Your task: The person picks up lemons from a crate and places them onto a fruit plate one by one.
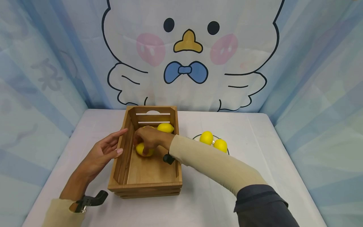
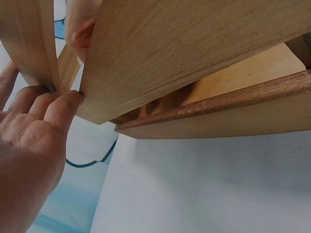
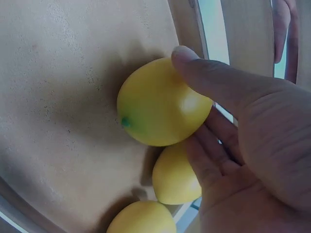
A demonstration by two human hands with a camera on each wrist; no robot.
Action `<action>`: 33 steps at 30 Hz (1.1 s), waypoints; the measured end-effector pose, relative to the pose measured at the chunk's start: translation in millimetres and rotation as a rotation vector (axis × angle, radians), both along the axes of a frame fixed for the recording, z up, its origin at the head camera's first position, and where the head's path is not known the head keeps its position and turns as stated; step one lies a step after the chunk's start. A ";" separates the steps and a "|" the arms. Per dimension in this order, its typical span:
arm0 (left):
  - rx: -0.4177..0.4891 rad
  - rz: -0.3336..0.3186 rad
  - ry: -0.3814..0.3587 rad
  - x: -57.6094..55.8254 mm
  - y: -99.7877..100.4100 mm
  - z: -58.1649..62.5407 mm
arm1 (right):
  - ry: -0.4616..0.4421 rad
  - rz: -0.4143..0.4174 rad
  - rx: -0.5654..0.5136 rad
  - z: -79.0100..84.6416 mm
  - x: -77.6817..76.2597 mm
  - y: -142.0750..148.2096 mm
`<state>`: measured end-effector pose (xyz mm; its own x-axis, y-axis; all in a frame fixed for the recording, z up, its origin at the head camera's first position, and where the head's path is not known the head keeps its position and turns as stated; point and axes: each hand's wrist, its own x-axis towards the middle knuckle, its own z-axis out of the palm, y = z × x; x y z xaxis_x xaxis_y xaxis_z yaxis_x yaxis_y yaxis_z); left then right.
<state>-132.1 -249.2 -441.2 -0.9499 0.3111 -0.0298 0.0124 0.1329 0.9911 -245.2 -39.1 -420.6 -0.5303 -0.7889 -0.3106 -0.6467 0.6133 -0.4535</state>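
Inside the wooden crate (image 1: 151,171), my right hand (image 1: 150,137) holds a yellow lemon (image 3: 158,107) low over the crate's floor. Its thumb lies across the top of the fruit, with the fingers round the far side. Two more lemons lie in the crate: one (image 1: 165,127) toward its back right corner, and another (image 3: 177,177) right beside the held one, mostly covered by my hand in the head view. My left hand (image 1: 103,151) is at the crate's left side, fingers fairly straight, and the fingertips touch the slatted side in the left wrist view.
Right of the crate, two lemons (image 1: 206,137) sit in a clear dish (image 1: 228,152) with a dark rim, partly behind my right forearm. A white cloth covers the table (image 1: 204,201). Printed curtains (image 1: 184,91) close off the back and both sides.
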 end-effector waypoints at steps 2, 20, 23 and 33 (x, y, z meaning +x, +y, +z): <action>-0.002 0.001 0.000 0.0 0.2 0.5 | 0.010 0.004 0.042 0.2 0.4 0.2; 0.001 0.005 0.007 -0.2 0.4 0.4 | 0.106 -0.048 0.189 2.7 2.1 4.5; -0.005 0.006 0.006 -0.7 0.5 1.1 | 0.085 -0.081 0.190 3.4 2.4 5.2; -0.011 0.013 -0.024 -0.5 2.0 2.4 | -0.151 0.011 0.133 3.5 -0.7 2.8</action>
